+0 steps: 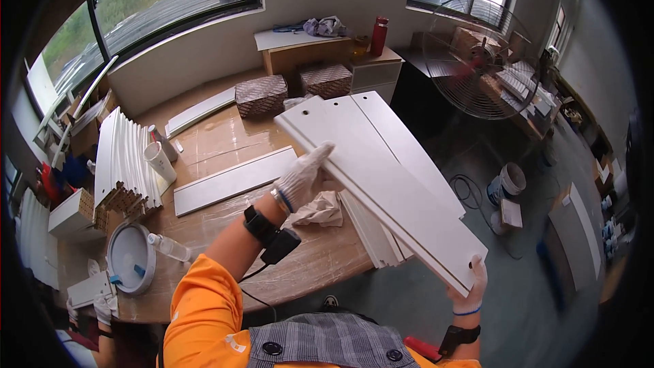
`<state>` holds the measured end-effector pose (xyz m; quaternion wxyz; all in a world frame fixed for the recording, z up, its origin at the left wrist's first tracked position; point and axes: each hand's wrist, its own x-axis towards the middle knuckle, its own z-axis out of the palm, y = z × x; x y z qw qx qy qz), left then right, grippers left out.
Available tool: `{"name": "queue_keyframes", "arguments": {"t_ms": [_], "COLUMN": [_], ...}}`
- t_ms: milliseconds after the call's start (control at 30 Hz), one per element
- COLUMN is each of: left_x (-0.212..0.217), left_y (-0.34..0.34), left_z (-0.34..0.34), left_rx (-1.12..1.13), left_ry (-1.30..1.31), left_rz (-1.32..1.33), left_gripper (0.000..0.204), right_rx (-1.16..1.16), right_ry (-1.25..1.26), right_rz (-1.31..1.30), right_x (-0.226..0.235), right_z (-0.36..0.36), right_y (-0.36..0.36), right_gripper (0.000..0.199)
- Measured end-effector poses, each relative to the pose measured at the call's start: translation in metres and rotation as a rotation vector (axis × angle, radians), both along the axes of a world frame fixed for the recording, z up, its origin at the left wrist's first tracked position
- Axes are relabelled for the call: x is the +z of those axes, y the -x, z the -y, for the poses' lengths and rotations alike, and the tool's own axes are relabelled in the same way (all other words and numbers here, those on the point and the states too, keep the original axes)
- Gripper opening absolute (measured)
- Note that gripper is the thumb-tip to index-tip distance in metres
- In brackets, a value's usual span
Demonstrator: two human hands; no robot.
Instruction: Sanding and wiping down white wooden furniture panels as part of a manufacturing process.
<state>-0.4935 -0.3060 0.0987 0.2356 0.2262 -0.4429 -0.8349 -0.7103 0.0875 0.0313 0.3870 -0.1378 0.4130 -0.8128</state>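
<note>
A long white panel (388, 191), with a dark round hole close to each end, is held up at a slant above the table's right side. My left hand (306, 176), in a white knit glove, grips its left long edge. My right hand (475, 286), also gloved, grips the near right end beside the hole. Partly hidden behind it lies another white panel (402, 140) with holes along its far end. Below the held panel, white panels (368, 228) reach the table edge. A crumpled cloth (320, 210) lies by my left hand.
On the brown table (225, 245) are a white panel (231, 180), a stack of white panels (126, 157), a white cup (158, 160), a clear bottle (170, 247) and a round grey lid (129, 259). A co-worker's gloved hand (103, 308) is at lower left. A fan (477, 58) stands right.
</note>
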Motion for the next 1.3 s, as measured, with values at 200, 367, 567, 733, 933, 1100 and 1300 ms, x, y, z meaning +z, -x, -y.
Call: {"name": "queue_keyframes", "arguments": {"t_ms": [200, 367, 567, 733, 933, 1100, 1300], "left_x": [-0.020, -0.042, -0.053, -0.053, -0.048, -0.049, -0.061], "left_y": [0.018, -0.055, -0.127, -0.152, -0.165, -0.170, -0.170], "left_z": [0.006, 0.011, 0.001, -0.011, -0.023, -0.029, -0.037], "left_rx": [-0.105, -0.104, 0.135, 0.260, 0.275, 0.284, 0.308], "left_ry": [0.022, -0.005, -0.082, -0.131, -0.157, -0.182, -0.198], "left_rz": [0.104, 0.235, 0.239, 0.217, 0.179, 0.197, 0.229], "left_gripper": [0.035, 0.033, 0.033, 0.031, 0.028, 0.027, 0.030], "right_rx": [-0.205, -0.134, -0.062, -0.025, -0.119, -0.119, -0.033], "right_ry": [-0.047, -0.081, -0.023, -0.023, -0.044, -0.028, -0.082], "right_rz": [0.013, -0.024, -0.046, 0.006, 0.044, 0.053, 0.011], "right_x": [-0.014, -0.016, -0.025, -0.034, -0.034, -0.029, -0.011], "right_z": [0.054, 0.100, 0.120, 0.123, 0.123, 0.123, 0.119], "right_y": [0.055, 0.097, 0.120, 0.117, 0.107, 0.101, 0.088], "right_gripper": [0.046, 0.046, 0.037, 0.043, 0.042, 0.044, 0.049]}}
